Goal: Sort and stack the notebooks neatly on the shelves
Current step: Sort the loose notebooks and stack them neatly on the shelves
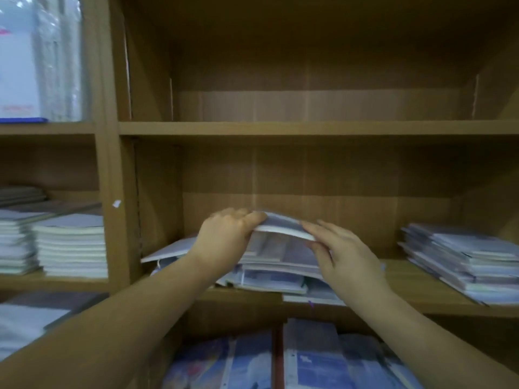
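Counting left to right.

Left bay, top: plastic-wrapped packs [42,57], number not readable. Left bay, middle: two notebook stacks side by side, outer stack [15,242] and inner stack [71,245], both fairly square. A few dark flat covers [19,195] lie behind them, blurred. Left bay, below: one low stack [28,321], only partly in view.

Centre bay, upper compartment: cardboard lining [309,105] along the back.

Centre bay, middle shelf [407,279]: one loose pile [269,276] of notebooks, skewed, with some corners past the front edge. Can't count them. Above it is one raised notebook [280,224], bowed upward in the middle and clear of the pile at its centre. Left hand [224,237] grips its left end, fingers curled over the top edge. Right hand [345,256] pinches its right end, fingers nearly straight on the cover and thumb underneath. Two hands, one notebook.

Same shelf, far right: one sloppy stack [466,262], well apart from the loose pile, layers fanned toward the front.

Bottom compartment: two piles of blue-covered items in clear sleeves, left blue pile [224,360] and right blue pile [337,360], split by a vertical divider [277,355].
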A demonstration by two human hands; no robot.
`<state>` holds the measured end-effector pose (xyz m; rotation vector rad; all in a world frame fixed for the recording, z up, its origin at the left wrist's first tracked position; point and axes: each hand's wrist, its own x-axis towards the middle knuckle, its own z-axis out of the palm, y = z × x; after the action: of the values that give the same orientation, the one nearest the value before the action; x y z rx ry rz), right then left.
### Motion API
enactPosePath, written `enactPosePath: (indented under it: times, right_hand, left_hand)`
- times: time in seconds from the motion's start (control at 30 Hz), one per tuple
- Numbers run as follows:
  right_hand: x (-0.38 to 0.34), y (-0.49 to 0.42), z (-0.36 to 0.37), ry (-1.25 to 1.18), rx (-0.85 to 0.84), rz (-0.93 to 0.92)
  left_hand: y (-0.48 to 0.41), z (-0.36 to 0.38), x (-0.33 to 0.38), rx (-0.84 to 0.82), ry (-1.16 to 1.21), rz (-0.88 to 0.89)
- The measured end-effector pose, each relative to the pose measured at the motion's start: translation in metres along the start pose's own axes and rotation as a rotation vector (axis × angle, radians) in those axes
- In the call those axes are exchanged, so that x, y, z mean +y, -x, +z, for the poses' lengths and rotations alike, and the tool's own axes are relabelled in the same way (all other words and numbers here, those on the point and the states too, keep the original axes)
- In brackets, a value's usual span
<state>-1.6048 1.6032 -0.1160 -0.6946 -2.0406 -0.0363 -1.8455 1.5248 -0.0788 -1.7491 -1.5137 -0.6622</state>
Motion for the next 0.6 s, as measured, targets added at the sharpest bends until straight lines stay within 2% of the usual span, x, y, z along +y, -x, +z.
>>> enactPosePath:
  times: [0.13,0.23,0.33,0.47,0.53,0.6]
  right_hand:
    - [-0.028,-0.015,0.039,-0.208,-0.112,0.146]
    - [-0.033,-0.011,0.055,-0.196,-0.162,0.140]
    - [-0.030,-0.009,0.057,-0.197,-0.199,0.169]
    - [-0.041,-0.021,0.063,-0.169,-0.255,0.172]
    - [-0.047,-0.031,0.072,-0.162,-0.341,0.180]
    - [-0.049,-0.038,0.084,-0.095,-0.452,0.164]
  left_hand:
    - [0.038,-0.005,-0.036,-0.203,0.306,-0.089]
    - [0.054,0.000,-0.050,-0.229,0.351,-0.046]
    - [0.054,0.004,-0.058,-0.199,0.279,-0.035]
    - [0.053,0.000,-0.070,-0.185,0.057,-0.092]
    - [0.059,-0.004,-0.078,-0.234,-0.053,-0.169]
    - [0.068,-0.006,-0.081,-0.358,-0.069,-0.285]
